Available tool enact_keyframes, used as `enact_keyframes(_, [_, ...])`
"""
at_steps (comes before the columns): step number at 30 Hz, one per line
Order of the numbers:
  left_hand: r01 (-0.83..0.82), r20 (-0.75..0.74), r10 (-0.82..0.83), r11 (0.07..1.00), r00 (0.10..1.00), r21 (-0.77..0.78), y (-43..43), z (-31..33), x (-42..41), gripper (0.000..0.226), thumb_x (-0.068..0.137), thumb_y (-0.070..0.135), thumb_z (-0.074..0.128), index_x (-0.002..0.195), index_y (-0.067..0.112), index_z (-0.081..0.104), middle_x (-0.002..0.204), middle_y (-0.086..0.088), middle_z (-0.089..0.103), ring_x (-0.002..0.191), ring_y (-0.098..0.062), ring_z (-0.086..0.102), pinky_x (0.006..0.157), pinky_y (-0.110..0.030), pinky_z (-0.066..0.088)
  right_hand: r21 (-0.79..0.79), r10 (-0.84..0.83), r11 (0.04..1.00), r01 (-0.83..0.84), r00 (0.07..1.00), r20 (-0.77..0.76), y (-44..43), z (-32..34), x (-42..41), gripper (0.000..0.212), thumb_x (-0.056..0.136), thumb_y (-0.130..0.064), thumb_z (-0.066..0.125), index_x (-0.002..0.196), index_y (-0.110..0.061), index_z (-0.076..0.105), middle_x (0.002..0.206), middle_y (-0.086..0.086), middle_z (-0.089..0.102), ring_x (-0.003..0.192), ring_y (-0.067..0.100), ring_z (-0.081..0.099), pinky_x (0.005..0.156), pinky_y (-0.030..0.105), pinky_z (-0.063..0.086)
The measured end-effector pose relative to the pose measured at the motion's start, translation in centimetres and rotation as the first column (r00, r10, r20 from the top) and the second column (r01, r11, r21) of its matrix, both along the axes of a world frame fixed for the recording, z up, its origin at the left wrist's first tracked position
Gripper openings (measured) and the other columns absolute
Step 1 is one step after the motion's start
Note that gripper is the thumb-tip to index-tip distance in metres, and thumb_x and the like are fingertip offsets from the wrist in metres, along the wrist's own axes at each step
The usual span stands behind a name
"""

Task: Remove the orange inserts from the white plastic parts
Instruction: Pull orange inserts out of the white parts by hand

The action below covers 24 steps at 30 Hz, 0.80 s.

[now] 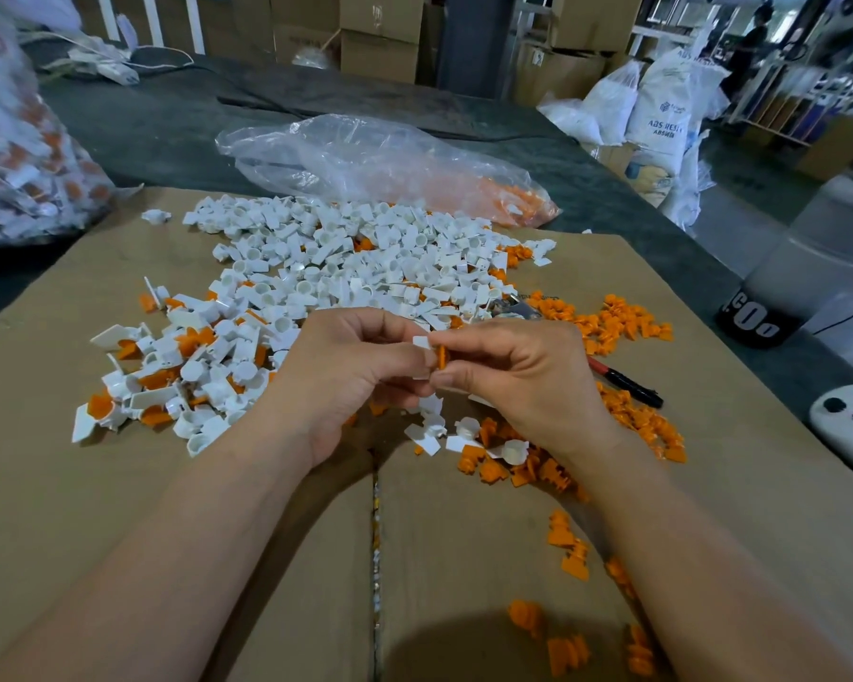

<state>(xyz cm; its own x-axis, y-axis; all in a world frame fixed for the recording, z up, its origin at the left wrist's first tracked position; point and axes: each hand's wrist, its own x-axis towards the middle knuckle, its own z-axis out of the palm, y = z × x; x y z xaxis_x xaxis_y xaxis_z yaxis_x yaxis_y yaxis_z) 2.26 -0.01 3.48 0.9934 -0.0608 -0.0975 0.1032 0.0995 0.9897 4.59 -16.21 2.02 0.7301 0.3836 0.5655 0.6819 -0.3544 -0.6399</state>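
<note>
Left hand (346, 381) grips a white part (421, 342); right hand (518, 376) pinches its orange insert (442, 357), above the cardboard (119, 484), with the white pile (341, 258) at 11 o'clock. Best pulled straight out, part braced.

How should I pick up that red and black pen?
Pinch the pen across its black half, coming from above on the right. It lies flat and slanted on the cardboard, red end tucked beside the right hand, so only the black end is free.
</note>
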Motion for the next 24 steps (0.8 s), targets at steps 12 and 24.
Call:
enact_keyframes(12, [0.006, -0.036, -0.002, 0.995, 0.999, 0.103, 0.19, -0.14, 0.13, 0.013, 0.073, -0.006, 0.068, 0.067, 0.005, 0.065, 0.053, -0.006, 0.065, 0.045, -0.012, 0.062, 0.043, -0.017, 0.049, -0.069, 0.014, 0.998, -0.01, 0.998, 0.058, 0.31, -0.27, -0.14, 0.032, 0.072, -0.008, 0.071, 0.103, -0.002, 0.067, 0.086, 0.007, 0.072, 0.078, 0.012, 0.066, 0.07, 0.026, 0.055])
enact_keyframes(24, [-0.035, 0.046, 0.032, 0.998, 0.998, 0.059, 0.03, -0.01, 0.06, 0.013, 0.074, -0.007, 0.066, 0.066, 0.003, 0.065, 0.049, -0.004, 0.06, 0.044, -0.011, 0.059, 0.044, -0.017, 0.049, 0.216, 0.146, 0.974, -0.067, 0.917, -0.371, 0.75, 0.55, -0.64, 0.02, 0.076, -0.029, 0.057, 0.095, -0.029, 0.065, 0.077, -0.015, 0.07, 0.074, 0.006, 0.068, 0.067, 0.018, 0.054])
